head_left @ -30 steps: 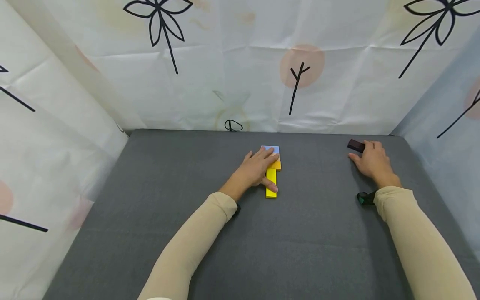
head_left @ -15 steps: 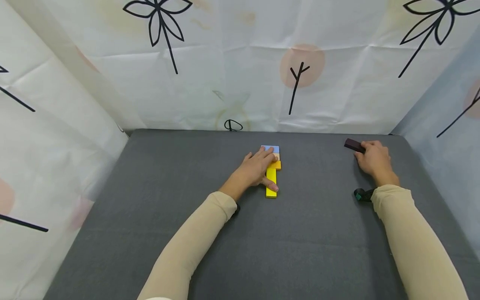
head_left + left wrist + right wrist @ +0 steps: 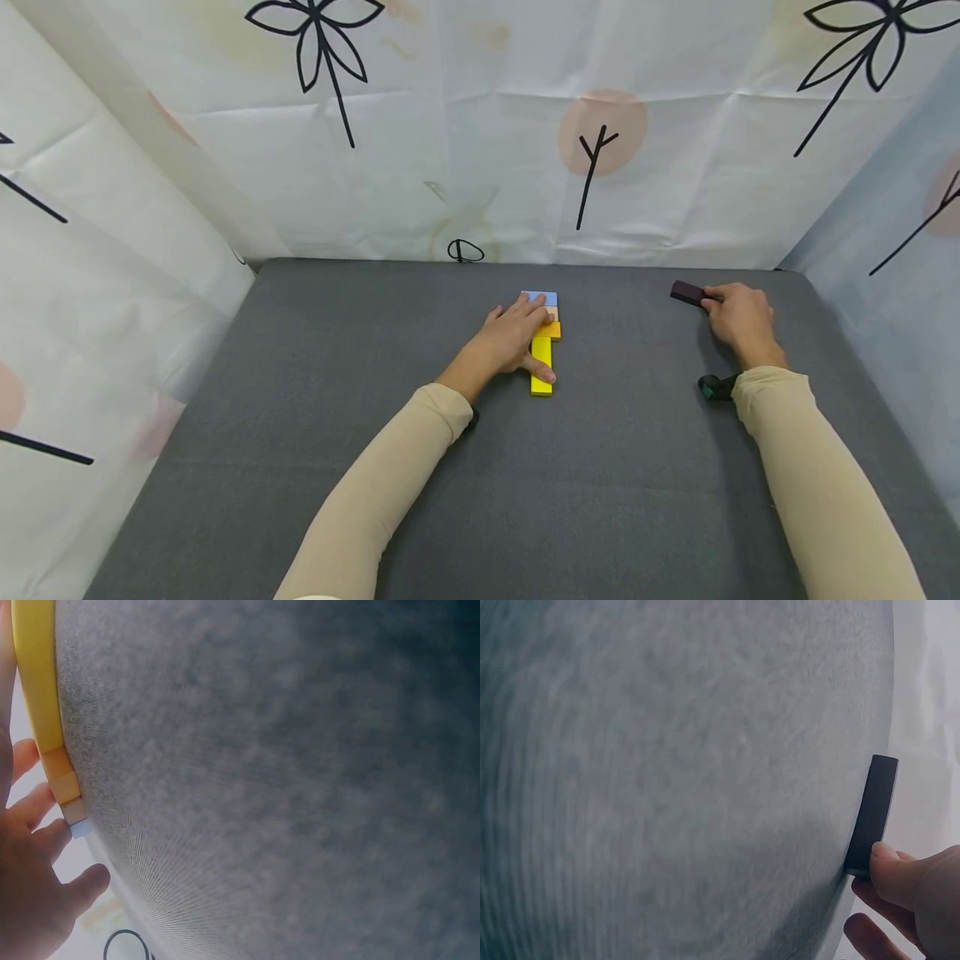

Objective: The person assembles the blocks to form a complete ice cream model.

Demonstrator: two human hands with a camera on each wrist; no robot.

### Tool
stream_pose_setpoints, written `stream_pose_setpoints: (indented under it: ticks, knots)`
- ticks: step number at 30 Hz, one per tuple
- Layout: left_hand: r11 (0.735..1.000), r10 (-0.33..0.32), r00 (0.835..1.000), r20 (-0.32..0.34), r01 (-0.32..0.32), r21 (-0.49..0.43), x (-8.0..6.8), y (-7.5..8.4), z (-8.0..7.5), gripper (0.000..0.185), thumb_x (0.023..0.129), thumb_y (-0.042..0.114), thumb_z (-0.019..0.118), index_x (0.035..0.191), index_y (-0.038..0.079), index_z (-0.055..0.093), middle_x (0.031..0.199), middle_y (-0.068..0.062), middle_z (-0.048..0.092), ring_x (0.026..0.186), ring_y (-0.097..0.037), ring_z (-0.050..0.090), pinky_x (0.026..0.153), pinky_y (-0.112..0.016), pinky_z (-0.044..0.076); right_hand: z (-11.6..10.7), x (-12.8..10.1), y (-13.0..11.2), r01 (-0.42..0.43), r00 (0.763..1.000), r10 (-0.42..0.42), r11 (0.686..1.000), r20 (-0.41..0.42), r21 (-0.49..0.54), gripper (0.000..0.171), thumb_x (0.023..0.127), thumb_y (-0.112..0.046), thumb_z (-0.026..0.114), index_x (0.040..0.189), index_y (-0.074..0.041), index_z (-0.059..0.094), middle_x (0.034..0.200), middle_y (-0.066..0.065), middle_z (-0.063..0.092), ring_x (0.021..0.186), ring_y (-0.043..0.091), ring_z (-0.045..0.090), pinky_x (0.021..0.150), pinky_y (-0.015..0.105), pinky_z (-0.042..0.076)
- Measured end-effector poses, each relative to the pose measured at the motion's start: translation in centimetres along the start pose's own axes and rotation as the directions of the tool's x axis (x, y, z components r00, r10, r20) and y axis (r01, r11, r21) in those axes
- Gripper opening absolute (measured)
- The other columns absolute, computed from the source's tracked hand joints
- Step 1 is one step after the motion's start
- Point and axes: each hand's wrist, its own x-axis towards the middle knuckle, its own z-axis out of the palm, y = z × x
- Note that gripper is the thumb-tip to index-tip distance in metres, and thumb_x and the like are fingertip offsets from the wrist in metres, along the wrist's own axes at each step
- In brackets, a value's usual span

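Near the back middle of the table, my left hand (image 3: pixel 507 340) rests spread over a column of flat blocks. From far to near these are a light blue block (image 3: pixel 551 298), a pale beige block (image 3: pixel 553 313), an orange block (image 3: pixel 551 331) and a longer yellow block (image 3: pixel 541 364). The left wrist view shows its fingertips along the edge of the row, beside the light blue block (image 3: pixel 79 828). At the back right, my right hand (image 3: pixel 738 321) pinches one end of a dark brown block (image 3: pixel 687 292) between thumb and fingers. In the right wrist view the dark block (image 3: pixel 873 814) points away from the fingertips.
A dark grey cloth covers the table (image 3: pixel 600 483). White fabric walls (image 3: pixel 465 125) with printed leaves and twigs stand close behind its back edge and along both sides. A black wrist camera (image 3: pixel 716 387) sits below my right hand.
My right hand has closed on the end of the dark block and moved it a little to the left. The left hand and the coloured blocks have stayed put.
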Motion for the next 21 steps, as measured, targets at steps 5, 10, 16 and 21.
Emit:
stream_pose_setpoints:
  ticks: [5, 10, 16, 21]
  knots:
    - [1.000, 0.000, 1.000, -0.001, 0.000, 0.002, 0.0, -0.1, 0.0, 0.100, 0.076, 0.069, 0.076, 0.156, 0.024, 0.034, 0.175, 0.003, 0.005, 0.163, -0.022, 0.001, 0.129, -0.058, 0.015, 0.4, 0.3, -0.7, 0.031, 0.999, -0.031, 0.999, -0.016, 0.019, 0.038, 0.107, -0.018, 0.052, 0.138, 0.001, 0.061, 0.140, 0.036, 0.053, 0.129, 0.059, 0.044, 0.109, 0.073, 0.031]
    - [1.000, 0.000, 1.000, 0.000, 0.000, 0.005, 0.0, -0.1, 0.0, 0.100, 0.077, 0.069, 0.076, 0.156, 0.024, 0.034, 0.175, 0.002, 0.006, 0.163, -0.022, 0.001, 0.129, -0.057, 0.015, 0.9, 0.4, -1.9, 0.086, 0.996, -0.085, 0.996, -0.041, 0.024, 0.035, 0.105, -0.016, 0.055, 0.134, 0.004, 0.063, 0.136, 0.036, 0.057, 0.126, 0.057, 0.049, 0.105, 0.068, 0.039]
    - [1.000, -0.003, 1.000, 0.002, 0.003, 0.014, -0.2, 0.2, -0.2, 0.097, 0.078, 0.068, 0.075, 0.154, 0.024, 0.036, 0.175, 0.002, 0.007, 0.163, -0.022, 0.002, 0.130, -0.056, 0.016, 1.7, 0.5, -3.6, 0.119, 0.992, -0.118, 0.992, -0.034, 0.036, 0.034, 0.104, -0.015, 0.057, 0.133, 0.003, 0.064, 0.136, 0.034, 0.059, 0.127, 0.055, 0.051, 0.105, 0.068, 0.041]
    - [1.000, 0.006, 1.000, 0.005, -0.006, 0.015, -0.2, 0.1, -0.2, 0.095, 0.078, 0.068, 0.075, 0.152, 0.023, 0.036, 0.175, 0.001, 0.007, 0.163, -0.023, 0.002, 0.130, -0.055, 0.015, 2.2, 0.6, -5.2, 0.156, 0.987, -0.154, 0.986, -0.032, 0.064, 0.033, 0.103, -0.014, 0.059, 0.132, 0.002, 0.065, 0.135, 0.032, 0.060, 0.127, 0.053, 0.053, 0.105, 0.066, 0.042]
